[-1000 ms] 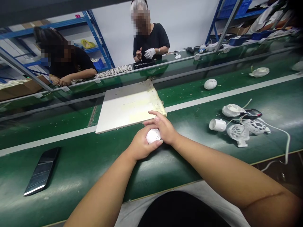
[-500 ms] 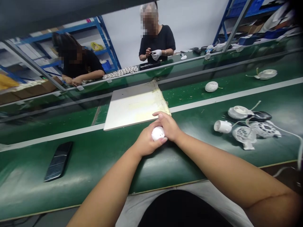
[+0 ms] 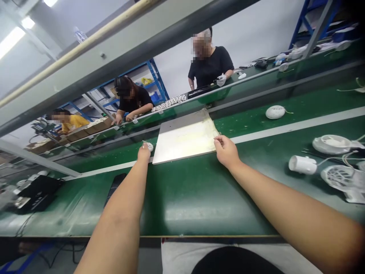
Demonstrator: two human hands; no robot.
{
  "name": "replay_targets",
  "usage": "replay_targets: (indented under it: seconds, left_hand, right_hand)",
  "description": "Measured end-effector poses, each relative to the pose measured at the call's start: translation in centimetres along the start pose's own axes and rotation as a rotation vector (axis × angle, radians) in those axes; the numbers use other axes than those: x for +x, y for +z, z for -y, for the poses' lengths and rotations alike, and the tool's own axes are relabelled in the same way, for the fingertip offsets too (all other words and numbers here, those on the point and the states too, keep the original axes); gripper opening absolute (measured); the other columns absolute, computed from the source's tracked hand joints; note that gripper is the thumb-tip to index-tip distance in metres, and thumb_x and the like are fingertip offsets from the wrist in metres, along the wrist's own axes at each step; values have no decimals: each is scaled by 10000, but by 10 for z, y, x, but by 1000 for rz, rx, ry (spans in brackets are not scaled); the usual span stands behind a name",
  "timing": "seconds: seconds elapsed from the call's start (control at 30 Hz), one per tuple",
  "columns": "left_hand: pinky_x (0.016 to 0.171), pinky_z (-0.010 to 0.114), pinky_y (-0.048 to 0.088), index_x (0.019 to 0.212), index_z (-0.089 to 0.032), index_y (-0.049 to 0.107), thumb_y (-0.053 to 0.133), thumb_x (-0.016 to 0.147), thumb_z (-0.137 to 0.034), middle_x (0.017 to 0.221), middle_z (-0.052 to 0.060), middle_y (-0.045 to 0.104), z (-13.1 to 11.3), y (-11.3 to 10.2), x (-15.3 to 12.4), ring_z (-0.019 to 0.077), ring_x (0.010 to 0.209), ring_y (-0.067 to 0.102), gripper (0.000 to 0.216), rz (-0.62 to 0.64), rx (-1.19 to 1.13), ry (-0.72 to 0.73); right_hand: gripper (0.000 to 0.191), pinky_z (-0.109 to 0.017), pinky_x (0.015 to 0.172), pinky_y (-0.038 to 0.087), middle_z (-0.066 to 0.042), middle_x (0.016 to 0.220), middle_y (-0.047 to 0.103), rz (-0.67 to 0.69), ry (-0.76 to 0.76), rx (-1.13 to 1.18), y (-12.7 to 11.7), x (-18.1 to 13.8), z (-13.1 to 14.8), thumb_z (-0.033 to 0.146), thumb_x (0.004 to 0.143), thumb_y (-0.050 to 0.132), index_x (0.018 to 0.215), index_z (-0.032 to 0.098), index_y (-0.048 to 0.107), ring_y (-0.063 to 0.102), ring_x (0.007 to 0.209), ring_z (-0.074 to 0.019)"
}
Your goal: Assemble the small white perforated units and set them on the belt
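Observation:
My left hand (image 3: 144, 153) is stretched out over the green conveyor belt (image 3: 196, 201), left of the pale square board (image 3: 184, 139). Its fingers are closed around a white perforated ball (image 3: 149, 146), which is mostly hidden behind them. My right hand (image 3: 226, 151) rests at the board's near right edge, its fingers on the yellowed edge, and holds nothing. A second white perforated shell (image 3: 275, 112) with a short wire lies on the belt beyond the board.
Loose white parts lie at right: a cylinder (image 3: 302, 164), a grille (image 3: 339, 178) and a dome (image 3: 332, 144). A black phone (image 3: 115, 186) lies beneath my left forearm. Across the belt, several co-workers sit or stand at a parallel line, before blue shelving.
The hands have parted. The left hand moved away to the left with the ball, and the right hand moved to the board's edge. The view swung left and up.

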State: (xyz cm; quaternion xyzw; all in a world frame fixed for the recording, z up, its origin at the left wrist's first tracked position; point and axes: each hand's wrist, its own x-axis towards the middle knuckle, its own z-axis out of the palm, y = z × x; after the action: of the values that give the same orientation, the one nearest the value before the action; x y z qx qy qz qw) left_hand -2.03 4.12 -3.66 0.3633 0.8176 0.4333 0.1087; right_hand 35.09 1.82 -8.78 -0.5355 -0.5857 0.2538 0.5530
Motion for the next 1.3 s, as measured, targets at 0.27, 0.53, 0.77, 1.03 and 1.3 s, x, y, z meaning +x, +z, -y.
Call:
replay_targets:
  seconds: [0.27,0.53,0.77,1.03,1.3]
  left_hand:
    - [1223,490,186,1389,-47,493,622,904,-298,1508,252,428,-6,4,-35,352,1471,304,561,18,32,106]
    - [1060,366,459,1202,-181,591,510,955,-392,1288,118,640,-48,46,-203,204,1211,606,335,416,-600,357]
    - [827,382,500,902,-190,681,557,900,-387,907,61,711,-35,59,-227,231,852,655,232,655,-278,528]
    - [772,345,487,840,-201,670,541,901,-376,851,32,710,-40,62,-219,220,807,651,227,726,-270,546]
    - [823,334,504,1030,-179,640,576,899,-447,984,71,682,-34,67,-213,209,918,638,305,731,-584,381]
  right_hand:
    - [286,-387,791,495,-96,904,714,2,13,-16,-2,2,-4,391,853,505,928,171,673,646,812,-248]
    - [330,-393,840,519,-122,986,708,42,-21,-103,-7,9,7,375,913,419,1011,156,645,657,878,-246]
    - [363,-426,1112,362,-147,1336,570,50,-7,-496,-52,104,-6,211,811,613,1170,160,634,502,1266,-281]
    - [610,-601,1016,381,-341,1329,485,-20,339,-736,-112,156,-34,22,675,673,1263,22,509,501,1256,-444]
    - [547,-323,711,512,-104,1100,652,122,167,-247,-64,89,35,429,746,718,1188,181,512,634,873,-217]
